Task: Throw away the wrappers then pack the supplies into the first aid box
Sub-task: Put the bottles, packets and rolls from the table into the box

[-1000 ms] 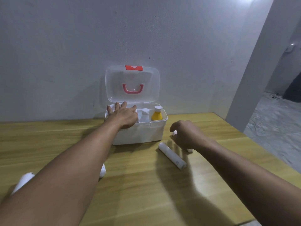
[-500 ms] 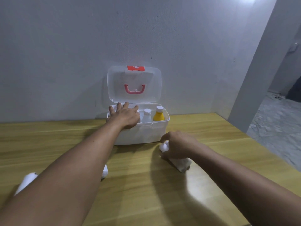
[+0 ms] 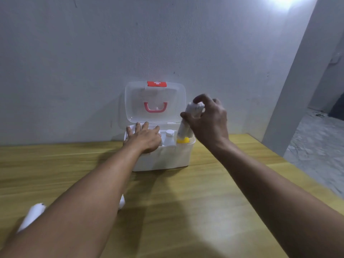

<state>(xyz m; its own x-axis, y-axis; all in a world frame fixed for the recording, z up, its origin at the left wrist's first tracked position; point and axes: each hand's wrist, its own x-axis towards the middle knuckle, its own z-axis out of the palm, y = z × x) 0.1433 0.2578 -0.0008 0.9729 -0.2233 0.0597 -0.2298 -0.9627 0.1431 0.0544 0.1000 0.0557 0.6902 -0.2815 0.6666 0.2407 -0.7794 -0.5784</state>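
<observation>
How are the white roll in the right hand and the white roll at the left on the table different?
The held roll is nearly upright above the first aid box; the table roll lies flat on the table. The right hand grips the held roll; nothing grips the table roll, which the left forearm partly hides. Both are white cylinders.

First aid box [image 3: 163, 159], frame centre: white body, clear frosted lid [image 3: 137, 101], red latch tab [image 3: 157, 83] with white cross, pink-red handle [image 3: 155, 108]. Inside box: white bottle [image 3: 169, 138], yellow bottle [image 3: 182, 140]. White roll [image 3: 188, 118] in right hand [image 3: 210, 123]. Table [image 3: 186, 192]: yellow-tan wood grain. White roll at lower left [image 3: 31, 216]. Wall [image 3: 93, 53]: pale grey. Floor at right [image 3: 320, 146]: mottled grey.
</observation>
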